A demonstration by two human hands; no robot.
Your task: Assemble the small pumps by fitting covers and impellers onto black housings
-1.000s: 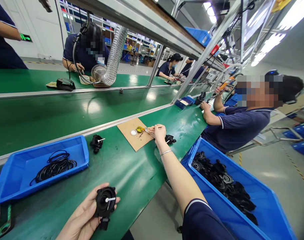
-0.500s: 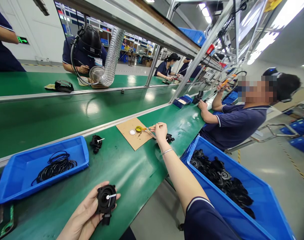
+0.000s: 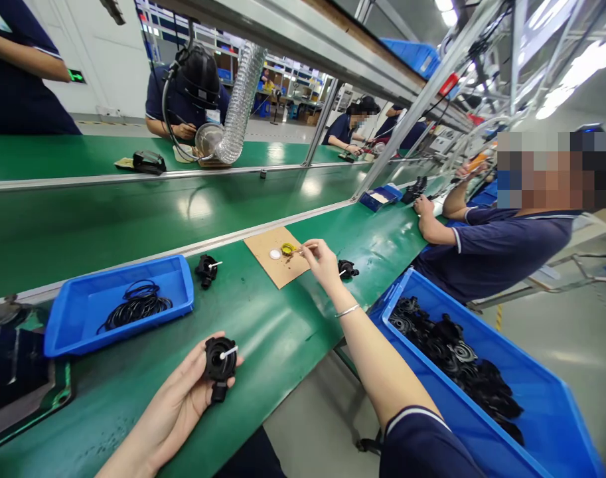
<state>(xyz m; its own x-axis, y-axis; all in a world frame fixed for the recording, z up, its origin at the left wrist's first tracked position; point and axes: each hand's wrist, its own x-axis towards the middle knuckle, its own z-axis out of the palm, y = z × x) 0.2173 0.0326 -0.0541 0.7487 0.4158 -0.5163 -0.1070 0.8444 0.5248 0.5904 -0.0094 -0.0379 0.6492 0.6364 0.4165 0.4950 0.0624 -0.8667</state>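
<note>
My left hand (image 3: 183, 392) holds a round black plastic housing (image 3: 218, 365), its open face turned up and a white pin sticking out of the middle. My right hand (image 3: 322, 262) is pinched around a thin stick (image 3: 303, 249), whose far end reaches the small yellow pot (image 3: 287, 249); whether the tip is inside is too small to tell. Beside the pot a white round lid (image 3: 275, 254) lies on the brown cardboard (image 3: 280, 273). Two similar black housings with white pins rest on the green bench, one left of the cardboard (image 3: 206, 270), the other just beyond my right hand (image 3: 348, 269).
A blue tray (image 3: 74, 332) at left contains black rubber rings (image 3: 141, 304). At right, a large blue bin (image 3: 541, 398) holds many black parts (image 3: 452, 358). A co-worker (image 3: 522, 245) sits at the right. A metal rail (image 3: 223, 239) runs behind the cardboard.
The view has shifted, so the bench things appear farther right and slightly higher. My right hand has come a little nearer the yellow pot with the stick. My left hand still holds the housing.
</note>
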